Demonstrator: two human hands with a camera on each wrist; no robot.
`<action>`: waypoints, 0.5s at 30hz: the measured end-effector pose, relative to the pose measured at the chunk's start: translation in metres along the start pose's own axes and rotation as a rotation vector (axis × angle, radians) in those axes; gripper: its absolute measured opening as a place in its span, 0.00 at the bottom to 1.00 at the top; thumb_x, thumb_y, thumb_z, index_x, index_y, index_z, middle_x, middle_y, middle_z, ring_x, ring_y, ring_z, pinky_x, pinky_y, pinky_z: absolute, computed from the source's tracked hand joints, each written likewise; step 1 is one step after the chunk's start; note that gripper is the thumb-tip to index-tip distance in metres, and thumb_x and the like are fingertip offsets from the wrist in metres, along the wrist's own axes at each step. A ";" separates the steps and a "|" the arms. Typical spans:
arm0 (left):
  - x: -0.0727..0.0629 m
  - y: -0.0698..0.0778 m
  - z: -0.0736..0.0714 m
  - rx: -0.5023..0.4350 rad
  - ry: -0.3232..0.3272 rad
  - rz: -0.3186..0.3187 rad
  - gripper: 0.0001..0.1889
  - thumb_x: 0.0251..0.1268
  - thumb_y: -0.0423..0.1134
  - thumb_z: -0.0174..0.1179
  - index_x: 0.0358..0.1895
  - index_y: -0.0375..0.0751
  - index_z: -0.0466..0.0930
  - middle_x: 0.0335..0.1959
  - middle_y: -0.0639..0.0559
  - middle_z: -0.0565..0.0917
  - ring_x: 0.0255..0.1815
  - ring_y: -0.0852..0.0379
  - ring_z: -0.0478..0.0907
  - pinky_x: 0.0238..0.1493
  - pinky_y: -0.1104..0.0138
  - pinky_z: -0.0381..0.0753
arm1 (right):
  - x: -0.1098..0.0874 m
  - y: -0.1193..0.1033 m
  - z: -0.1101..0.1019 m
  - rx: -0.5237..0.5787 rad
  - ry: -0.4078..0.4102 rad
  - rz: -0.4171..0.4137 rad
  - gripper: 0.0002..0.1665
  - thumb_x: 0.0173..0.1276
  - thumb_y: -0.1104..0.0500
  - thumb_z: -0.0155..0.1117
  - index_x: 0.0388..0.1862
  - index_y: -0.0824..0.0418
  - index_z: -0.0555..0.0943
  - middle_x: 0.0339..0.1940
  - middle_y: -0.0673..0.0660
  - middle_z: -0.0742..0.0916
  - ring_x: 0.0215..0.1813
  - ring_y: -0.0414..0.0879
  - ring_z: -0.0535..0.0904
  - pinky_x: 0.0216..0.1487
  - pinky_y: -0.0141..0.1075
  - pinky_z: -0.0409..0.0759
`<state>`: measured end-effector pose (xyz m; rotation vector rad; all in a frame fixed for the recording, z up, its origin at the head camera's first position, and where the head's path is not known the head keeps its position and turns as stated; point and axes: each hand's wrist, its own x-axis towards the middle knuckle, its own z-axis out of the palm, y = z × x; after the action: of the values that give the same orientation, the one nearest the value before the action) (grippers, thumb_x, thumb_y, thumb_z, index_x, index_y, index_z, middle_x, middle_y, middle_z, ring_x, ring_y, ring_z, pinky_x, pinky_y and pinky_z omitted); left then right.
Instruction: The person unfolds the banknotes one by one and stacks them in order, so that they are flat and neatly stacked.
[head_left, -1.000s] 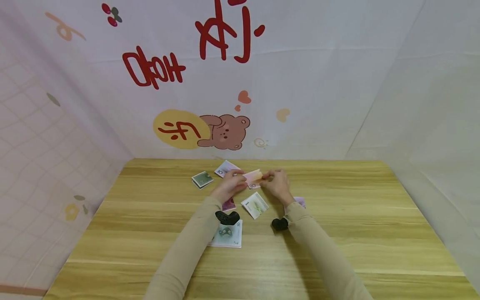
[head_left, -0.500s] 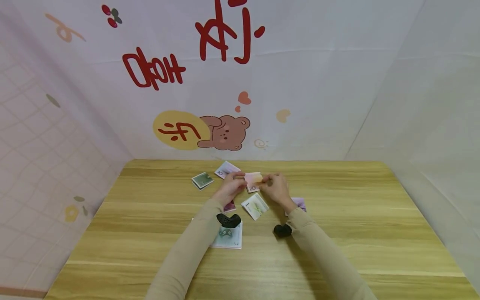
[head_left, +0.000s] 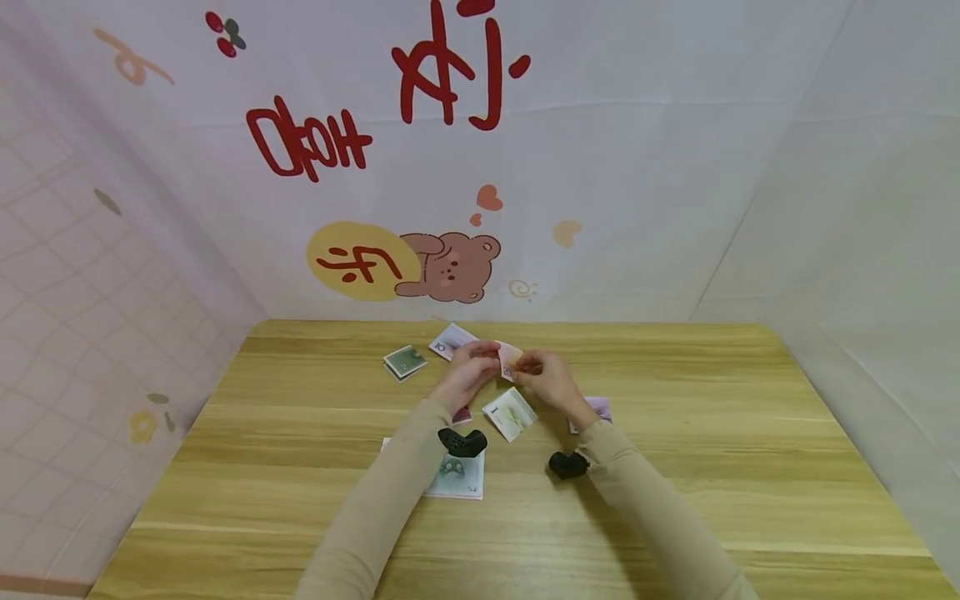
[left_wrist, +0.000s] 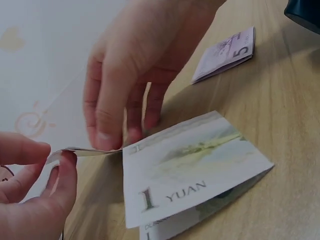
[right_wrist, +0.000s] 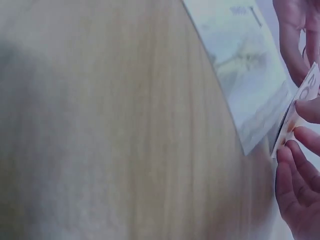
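Between my two hands is a pink and yellow 20 banknote (head_left: 507, 360), folded and raised edge-on in the left wrist view. My left hand (head_left: 467, 374) pinches its left end between thumb and fingers. At the other end, the thumb and fingers of my right hand (head_left: 552, 382) grip the note. Close in front lies a folded 1 yuan note (left_wrist: 190, 165), its upper half standing slightly off the lower. A purple 10 note (head_left: 452, 339) sits just behind my left hand, and a dark red note (head_left: 462, 415) is mostly hidden under my left wrist.
A folded green note (head_left: 406, 360) lies at the back left. Right of the 1 yuan note is a folded purple 5 note (left_wrist: 227, 52). Larger bluish notes (head_left: 463, 479) lie stacked under my left forearm. Behind the wooden table (head_left: 712, 442) hangs a printed white cloth (head_left: 637, 183).
The 20 note has turned from facing the camera to a narrower, tilted angle. Both hands have come closer together around it, the left shifting slightly right. The other notes stay put.
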<state>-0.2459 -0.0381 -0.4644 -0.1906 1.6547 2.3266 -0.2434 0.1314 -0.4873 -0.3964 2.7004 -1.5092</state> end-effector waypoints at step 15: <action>-0.010 0.004 0.007 0.030 0.069 0.088 0.17 0.58 0.15 0.53 0.51 0.26 0.74 0.37 0.45 0.76 0.37 0.56 0.75 0.41 0.68 0.76 | -0.008 -0.035 -0.004 0.107 0.068 -0.053 0.12 0.64 0.65 0.66 0.46 0.70 0.80 0.44 0.64 0.85 0.47 0.58 0.81 0.49 0.47 0.79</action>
<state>-0.2369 -0.0344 -0.4557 -0.1984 1.7631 2.3831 -0.2288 0.1189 -0.4564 -0.4238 2.6631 -1.7029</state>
